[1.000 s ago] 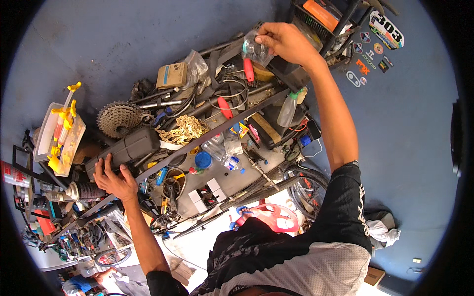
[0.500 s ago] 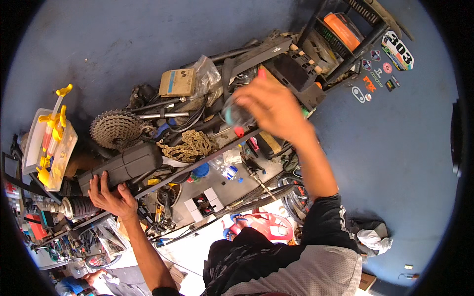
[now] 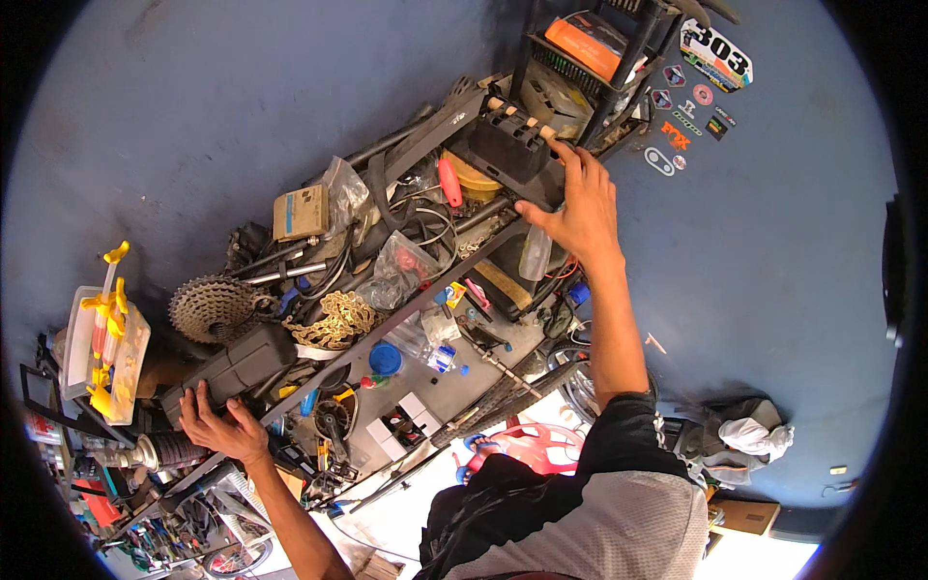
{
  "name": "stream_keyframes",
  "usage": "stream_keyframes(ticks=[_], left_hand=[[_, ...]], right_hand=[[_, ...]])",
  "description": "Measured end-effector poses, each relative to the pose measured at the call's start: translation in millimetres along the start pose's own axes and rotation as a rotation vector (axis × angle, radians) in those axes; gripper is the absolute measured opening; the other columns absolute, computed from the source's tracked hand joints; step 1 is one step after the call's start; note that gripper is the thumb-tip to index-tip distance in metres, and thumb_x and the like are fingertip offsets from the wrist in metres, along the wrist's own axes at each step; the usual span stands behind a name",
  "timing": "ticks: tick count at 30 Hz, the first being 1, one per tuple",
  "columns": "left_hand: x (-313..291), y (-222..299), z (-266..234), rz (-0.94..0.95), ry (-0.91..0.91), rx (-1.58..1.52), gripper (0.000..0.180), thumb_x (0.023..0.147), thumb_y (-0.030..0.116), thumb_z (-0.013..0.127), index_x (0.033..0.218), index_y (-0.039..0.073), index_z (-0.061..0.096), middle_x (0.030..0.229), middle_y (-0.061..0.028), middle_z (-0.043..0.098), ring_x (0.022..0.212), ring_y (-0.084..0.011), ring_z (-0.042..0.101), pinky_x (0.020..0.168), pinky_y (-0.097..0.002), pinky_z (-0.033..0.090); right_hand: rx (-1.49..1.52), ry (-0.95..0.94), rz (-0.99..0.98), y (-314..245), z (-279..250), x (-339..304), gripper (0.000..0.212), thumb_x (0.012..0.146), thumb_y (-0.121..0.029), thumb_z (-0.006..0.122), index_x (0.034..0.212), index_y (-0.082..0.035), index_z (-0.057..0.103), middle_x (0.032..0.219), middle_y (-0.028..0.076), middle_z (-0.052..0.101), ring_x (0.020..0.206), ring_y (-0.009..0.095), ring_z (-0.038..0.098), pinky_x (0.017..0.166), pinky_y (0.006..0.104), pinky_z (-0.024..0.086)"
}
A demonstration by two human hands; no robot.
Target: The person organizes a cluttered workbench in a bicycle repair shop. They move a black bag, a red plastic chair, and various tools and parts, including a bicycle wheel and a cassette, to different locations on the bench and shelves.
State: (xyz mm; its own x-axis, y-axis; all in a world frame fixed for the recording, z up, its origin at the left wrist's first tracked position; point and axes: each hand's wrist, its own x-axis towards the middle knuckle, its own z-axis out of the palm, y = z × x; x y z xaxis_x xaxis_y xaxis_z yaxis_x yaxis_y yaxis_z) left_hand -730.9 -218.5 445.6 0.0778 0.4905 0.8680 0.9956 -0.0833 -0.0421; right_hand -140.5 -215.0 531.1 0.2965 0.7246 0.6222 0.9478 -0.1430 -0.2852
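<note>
My left hand rests with its fingers spread against the near end of a long black case. At the right, my right hand grips the corner of a black plastic tray, thumb on the near side and fingers on the far side. Left of that tray lie a red-handled tool and a clear plastic bag with something red inside. A gold chain and a bicycle cassette sit nearer the black case.
Along the shelf's front runs a dark metal edge. Below it, a lower surface bears a blue lid and a small white box. A clear bin with yellow-ended tools stands at far left; a black rack rises at upper right.
My right hand has let go of the clear plastic bag, which now lies on the shelf, and has moved onto the black tray. My left hand stays by the case. The view has shifted right.
</note>
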Motion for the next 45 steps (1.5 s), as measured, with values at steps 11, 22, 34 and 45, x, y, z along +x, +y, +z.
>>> stream_keyframes(ticks=[11, 22, 34, 45], left_hand=[[-1, 0, 1, -0.005, -0.016, 0.054, 0.051, 0.111, 0.049, 0.048, 0.144, 0.014, 0.065, 0.151, -0.0120, 0.055, 0.143, -0.0364, 0.046, 0.121, -0.0563, 0.029], [0, -1, 0, -0.016, -0.010, 0.051, 0.053, 0.111, 0.055, 0.046, 0.143, 0.017, 0.065, 0.151, -0.0106, 0.055, 0.143, -0.0360, 0.046, 0.122, -0.0560, 0.027], [1, -1, 0, -0.006, -0.013, 0.081, 0.053, 0.110, 0.053, 0.047, 0.144, 0.017, 0.065, 0.150, -0.0096, 0.057, 0.142, -0.0338, 0.049, 0.121, -0.0543, 0.030], [1, -7, 9, -0.005, -0.031, 0.122, 0.060, 0.111, 0.060, 0.039, 0.148, 0.018, 0.061, 0.154, -0.0090, 0.055, 0.143, -0.0349, 0.048, 0.119, -0.0566, 0.031]], right_hand=[[0.131, -0.022, -0.225, 51, 22, 30, 0.060, 0.084, -0.035, 0.084, 0.131, -0.009, 0.058, 0.115, 0.022, 0.071, 0.114, 0.046, 0.067, 0.099, 0.0535, 0.052], [-0.325, -0.020, -0.489, 29, -11, 118, 0.015, 0.097, -0.020, 0.071, 0.108, -0.011, 0.074, 0.104, 0.008, 0.078, 0.108, 0.028, 0.073, 0.089, 0.0470, 0.055], [-0.232, 0.131, -0.313, 0, 12, 49, 0.023, 0.085, -0.018, 0.079, 0.107, -0.014, 0.073, 0.110, 0.007, 0.071, 0.118, 0.031, 0.063, 0.095, 0.0464, 0.049], [0.137, 0.267, -0.065, -7, 85, -45, 0.043, 0.092, -0.026, 0.076, 0.128, -0.005, 0.063, 0.137, 0.018, 0.059, 0.141, 0.038, 0.049, 0.117, 0.0546, 0.034]])
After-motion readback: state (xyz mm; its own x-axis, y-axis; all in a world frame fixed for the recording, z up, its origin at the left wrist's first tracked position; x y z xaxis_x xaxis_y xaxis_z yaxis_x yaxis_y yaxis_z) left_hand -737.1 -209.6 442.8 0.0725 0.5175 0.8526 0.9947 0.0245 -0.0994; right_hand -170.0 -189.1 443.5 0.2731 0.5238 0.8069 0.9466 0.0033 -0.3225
